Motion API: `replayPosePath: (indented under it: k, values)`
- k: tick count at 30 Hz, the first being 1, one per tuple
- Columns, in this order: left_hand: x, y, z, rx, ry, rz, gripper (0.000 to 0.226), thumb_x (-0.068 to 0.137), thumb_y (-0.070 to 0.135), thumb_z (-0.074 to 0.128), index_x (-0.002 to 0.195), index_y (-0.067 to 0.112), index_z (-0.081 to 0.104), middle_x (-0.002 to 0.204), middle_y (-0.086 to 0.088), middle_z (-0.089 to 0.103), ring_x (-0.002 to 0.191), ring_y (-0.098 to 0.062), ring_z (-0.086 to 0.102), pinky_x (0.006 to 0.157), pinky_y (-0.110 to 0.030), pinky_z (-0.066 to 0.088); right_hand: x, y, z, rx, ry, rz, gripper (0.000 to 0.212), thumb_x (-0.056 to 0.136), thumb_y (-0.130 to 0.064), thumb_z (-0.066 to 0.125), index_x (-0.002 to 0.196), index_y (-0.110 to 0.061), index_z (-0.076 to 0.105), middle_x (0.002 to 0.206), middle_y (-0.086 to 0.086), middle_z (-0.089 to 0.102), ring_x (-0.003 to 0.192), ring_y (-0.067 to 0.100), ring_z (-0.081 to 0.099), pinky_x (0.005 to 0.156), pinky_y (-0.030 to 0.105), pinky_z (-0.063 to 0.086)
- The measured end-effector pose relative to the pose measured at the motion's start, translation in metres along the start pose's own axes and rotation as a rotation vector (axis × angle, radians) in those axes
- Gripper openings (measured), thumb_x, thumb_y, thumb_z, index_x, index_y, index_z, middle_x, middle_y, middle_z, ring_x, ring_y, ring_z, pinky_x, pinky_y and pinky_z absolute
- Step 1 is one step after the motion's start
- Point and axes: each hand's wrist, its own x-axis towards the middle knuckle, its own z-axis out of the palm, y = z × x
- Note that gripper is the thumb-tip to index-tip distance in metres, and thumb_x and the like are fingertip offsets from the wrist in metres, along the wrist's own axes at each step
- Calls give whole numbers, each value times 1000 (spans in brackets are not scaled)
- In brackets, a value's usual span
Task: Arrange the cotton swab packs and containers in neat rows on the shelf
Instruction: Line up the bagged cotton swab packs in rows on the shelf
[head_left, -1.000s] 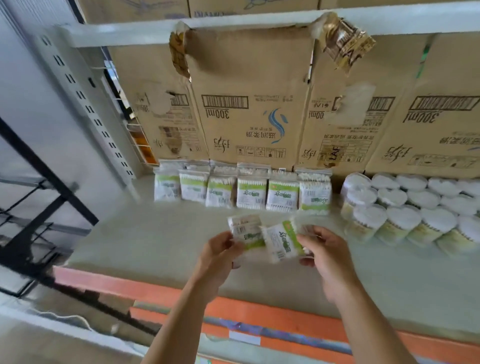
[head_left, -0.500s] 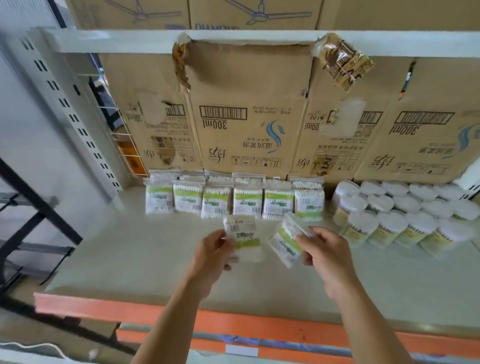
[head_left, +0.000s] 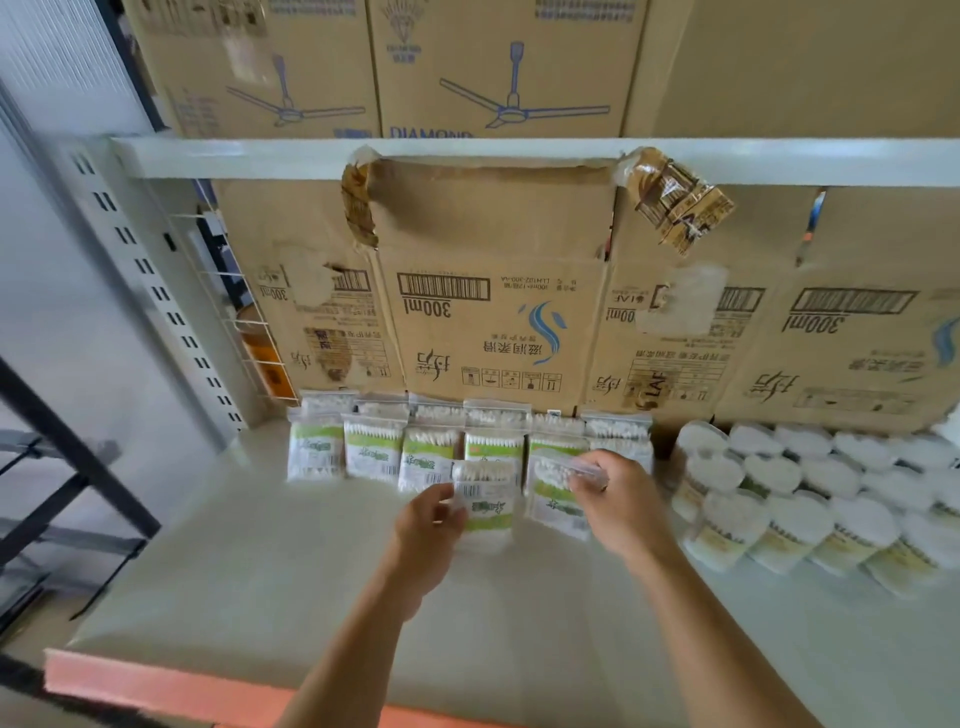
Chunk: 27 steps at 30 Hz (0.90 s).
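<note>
A clear plastic cotton swab pack with a green-and-white label (head_left: 485, 506) is pinched at its left edge by the left hand (head_left: 428, 525), fingers curled. A second clear green-labelled swab pack (head_left: 553, 499) is gripped near its top in the right hand (head_left: 618, 504). Both are held just in front of the back row of matching packs (head_left: 374, 452), which is leaned on brown cardboard boxes (head_left: 493, 322) at the rear of the pale grey shelf (head_left: 234, 571). Contact with the shelf cannot be told; the view is blurred. To the right, round white-lidded swab containers (head_left: 779, 499) are grouped. Risks judged: standing packs knocked flat if the held ones are pushed in hard; a slack bag slumped, so a crooked second row is started; the nearest container nudged by the right wrist.
</note>
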Motion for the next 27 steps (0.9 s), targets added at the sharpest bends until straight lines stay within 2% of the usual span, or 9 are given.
replayPosePath:
  k: [2, 5, 12, 16, 18, 20, 23, 25, 27]
  values:
    - [6, -3, 0, 58, 10, 10, 16, 94, 13, 54, 109, 18, 58, 83, 2, 61, 63, -10, 49, 54, -23, 43, 6, 2, 3, -8, 27, -19, 29, 95, -22, 58, 123, -16, 61, 125, -2, 62, 91, 1, 53, 76, 12, 38]
    - [11, -7, 0, 104, 22, 31, 14, 95, 16, 53, 107, 15, 61, 76, 3, 58, 58, -8, 44, 45, -15, 36, 10, 4, 7, -18, 94, -58, 26, 93, -16, 60, 119, -13, 63, 121, 1, 63, 86, 2, 54, 67, 6, 35]
    - [18, -10, -1, 116, -19, 37, 10, 95, 18, 53, 99, 19, 63, 74, 0, 58, 59, -12, 43, 52, -24, 36, 12, 8, 17, -39, 177, -100, 40, 89, -14, 65, 127, -12, 55, 125, 6, 55, 85, 19, 60, 83, 23, 44]
    - [18, -10, -4, 126, -38, 27, 11, 95, 20, 53, 98, 21, 64, 73, 0, 61, 58, -13, 44, 50, -23, 35, 5, 3, 18, -32, 322, -123, 42, 83, -10, 71, 123, -11, 58, 122, 9, 50, 78, 18, 55, 76, 19, 37]
    - [13, -5, -9, 61, -83, 18, 12, 94, 21, 55, 99, 21, 66, 84, -8, 68, 64, -16, 53, 55, -26, 42, 1, -2, 19, -6, 354, -197, 34, 81, -6, 71, 114, -9, 63, 113, 8, 57, 75, 20, 58, 74, 22, 41]
    - [8, 1, -14, -146, -214, -2, 22, 87, 24, 57, 105, 18, 67, 100, -16, 70, 83, -23, 66, 72, -35, 52, -2, -11, 20, 45, 268, -256, 26, 83, -8, 69, 109, -10, 65, 106, 3, 64, 68, 5, 54, 66, 13, 41]
    - [3, 7, -25, -334, -400, -26, 37, 80, 24, 57, 114, 13, 65, 109, -19, 68, 102, -35, 65, 90, -48, 51, -7, -25, 22, 141, -10, -244, 41, 88, -29, 66, 126, -19, 59, 119, -9, 60, 64, -6, 52, 61, 6, 40]
    - [3, 9, -29, -337, -461, -2, 37, 82, 23, 59, 117, 10, 64, 111, -24, 65, 103, -40, 63, 90, -50, 51, -9, -31, 25, 125, -191, -213, 55, 88, -40, 64, 139, -25, 49, 121, -13, 58, 82, -5, 58, 70, 5, 42]
    - [3, 10, -30, -337, -426, 6, 38, 82, 22, 61, 118, 9, 64, 110, -25, 65, 100, -40, 64, 83, -46, 53, -10, -32, 28, 100, -290, -175, 54, 89, -33, 64, 140, -26, 48, 108, -14, 61, 82, -9, 57, 67, 4, 41]
